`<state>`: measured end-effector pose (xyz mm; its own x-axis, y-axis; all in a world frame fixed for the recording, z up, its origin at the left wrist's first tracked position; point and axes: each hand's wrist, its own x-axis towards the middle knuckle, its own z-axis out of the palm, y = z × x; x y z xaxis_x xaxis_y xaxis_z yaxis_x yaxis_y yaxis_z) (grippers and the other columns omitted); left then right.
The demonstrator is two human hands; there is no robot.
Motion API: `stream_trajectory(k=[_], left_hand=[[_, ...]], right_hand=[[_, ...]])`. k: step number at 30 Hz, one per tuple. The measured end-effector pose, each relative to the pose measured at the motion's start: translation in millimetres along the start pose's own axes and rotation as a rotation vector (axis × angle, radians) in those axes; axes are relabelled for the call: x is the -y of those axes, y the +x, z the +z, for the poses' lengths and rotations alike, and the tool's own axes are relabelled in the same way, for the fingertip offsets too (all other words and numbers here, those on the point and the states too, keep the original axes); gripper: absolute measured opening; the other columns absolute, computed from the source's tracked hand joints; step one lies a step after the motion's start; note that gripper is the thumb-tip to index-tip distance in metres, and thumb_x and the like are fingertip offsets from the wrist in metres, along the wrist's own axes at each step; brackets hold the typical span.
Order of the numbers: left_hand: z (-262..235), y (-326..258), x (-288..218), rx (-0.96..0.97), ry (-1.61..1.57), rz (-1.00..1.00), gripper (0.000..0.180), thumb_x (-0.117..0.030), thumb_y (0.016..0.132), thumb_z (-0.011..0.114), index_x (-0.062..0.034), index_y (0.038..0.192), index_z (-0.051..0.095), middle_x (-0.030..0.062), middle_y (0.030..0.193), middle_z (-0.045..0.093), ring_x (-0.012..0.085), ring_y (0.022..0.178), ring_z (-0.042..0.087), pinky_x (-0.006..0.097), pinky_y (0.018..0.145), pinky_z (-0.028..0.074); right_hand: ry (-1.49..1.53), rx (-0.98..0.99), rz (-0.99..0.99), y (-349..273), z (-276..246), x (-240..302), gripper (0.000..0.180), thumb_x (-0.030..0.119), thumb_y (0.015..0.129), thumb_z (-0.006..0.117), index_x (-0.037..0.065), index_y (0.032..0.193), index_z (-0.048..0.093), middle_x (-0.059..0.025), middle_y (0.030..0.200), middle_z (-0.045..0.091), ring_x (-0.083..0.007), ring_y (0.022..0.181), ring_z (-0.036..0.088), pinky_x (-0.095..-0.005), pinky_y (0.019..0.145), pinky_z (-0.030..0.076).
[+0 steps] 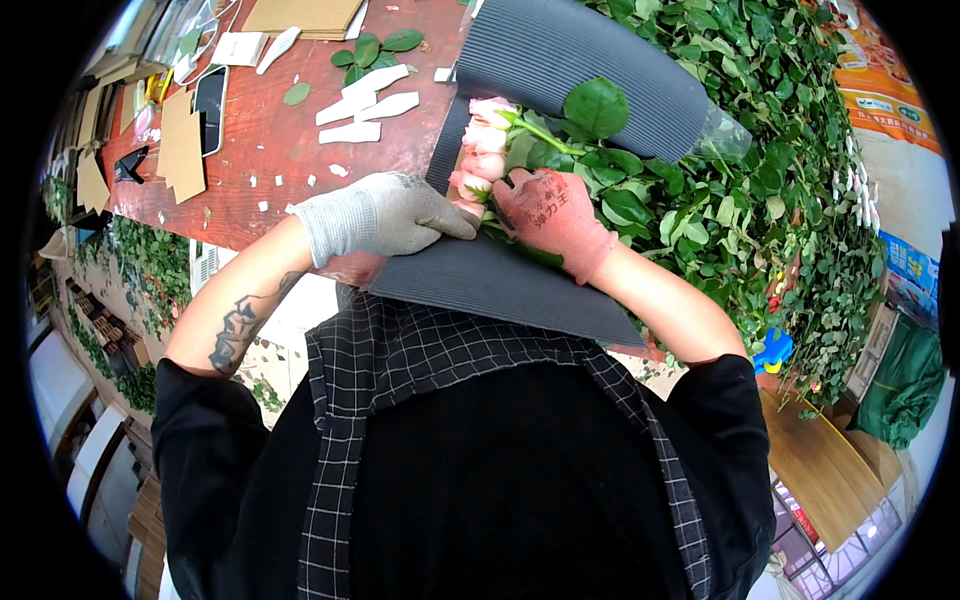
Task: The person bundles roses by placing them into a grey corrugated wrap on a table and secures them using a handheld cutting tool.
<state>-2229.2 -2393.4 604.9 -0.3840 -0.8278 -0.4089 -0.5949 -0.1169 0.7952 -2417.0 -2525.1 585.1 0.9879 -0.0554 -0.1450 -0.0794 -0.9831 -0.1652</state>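
A row of pale pink roses point(484, 150) with green stems and leaves lies on a black ribbed sheet point(510, 285) at the table's edge. My left hand point(405, 215), in a grey knit glove, reaches to the near end of the row. Its fingers are closed there at a tan strip beside the blooms; what they pinch is mostly hidden. My right hand point(550, 215), in a pink glove with dark print, curls around a rose stem just right of the blooms. The flap of dark ribbed sheet point(590, 70) rises beyond the roses.
Leafy rose stems point(740, 200) heap up on the right. On the red table point(270, 120) lie white paddle-shaped pieces point(365, 105), loose leaves point(375, 52), cardboard pieces point(180, 150), a phone point(210, 108) and a black clip-like tool point(130, 165). A blue-and-yellow object point(773, 350) sits by my right elbow.
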Motion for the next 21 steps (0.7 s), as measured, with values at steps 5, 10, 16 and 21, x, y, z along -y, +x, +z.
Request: stream_trajectory(k=[5, 10, 16, 21], left_hand=[[-4.4, 1.5, -3.4, -0.057, 0.185, 0.105, 0.035, -0.012, 0.082, 0.048, -0.0209, 0.111, 0.065, 0.0069, 0.109, 0.065, 0.0259, 0.094, 0.063, 0.036, 0.084, 0.049], [7.3, 2.0, 1.7, -0.219, 0.33, 0.059, 0.035, -0.013, 0.083, 0.048, -0.0218, 0.113, 0.063, 0.0029, 0.123, 0.059, 0.0256, 0.095, 0.064, 0.035, 0.081, 0.051], [2.2, 0.1, -7.8, -0.077, 0.273, -0.015, 0.047, -0.008, 0.079, 0.048, -0.0191, 0.123, 0.057, 0.0023, 0.137, 0.048, 0.0259, 0.097, 0.063, 0.039, 0.091, 0.046], [11.6, 1.3, 1.2, -0.167, 0.36, 0.086, 0.045, -0.008, 0.078, 0.048, -0.0182, 0.12, 0.059, 0.0028, 0.135, 0.05, 0.0256, 0.094, 0.063, 0.037, 0.083, 0.05]], right_hand=[[-0.089, -0.022, -0.021, 1.9, 6.7, 2.4, 0.012, 0.018, 0.078, 0.055, 0.009, 0.085, 0.059, -0.0073, 0.076, 0.058, -0.0227, 0.072, 0.063, -0.0353, 0.056, 0.048], [0.041, -0.241, 0.011, -7.9, -22.2, -0.7, 0.024, 0.027, 0.073, 0.065, 0.01, 0.087, 0.058, -0.0087, 0.079, 0.057, -0.0261, 0.071, 0.062, -0.0372, 0.056, 0.049], [-0.097, 0.0, 0.216, 5.2, -2.2, -9.4, 0.034, 0.031, 0.069, 0.071, 0.01, 0.092, 0.058, -0.0075, 0.085, 0.058, -0.0254, 0.074, 0.063, -0.0375, 0.059, 0.051], [-0.07, -0.039, 0.179, 7.2, 1.0, -13.8, 0.03, 0.029, 0.07, 0.07, 0.009, 0.087, 0.057, -0.0077, 0.082, 0.058, -0.0258, 0.074, 0.063, -0.0386, 0.059, 0.051]])
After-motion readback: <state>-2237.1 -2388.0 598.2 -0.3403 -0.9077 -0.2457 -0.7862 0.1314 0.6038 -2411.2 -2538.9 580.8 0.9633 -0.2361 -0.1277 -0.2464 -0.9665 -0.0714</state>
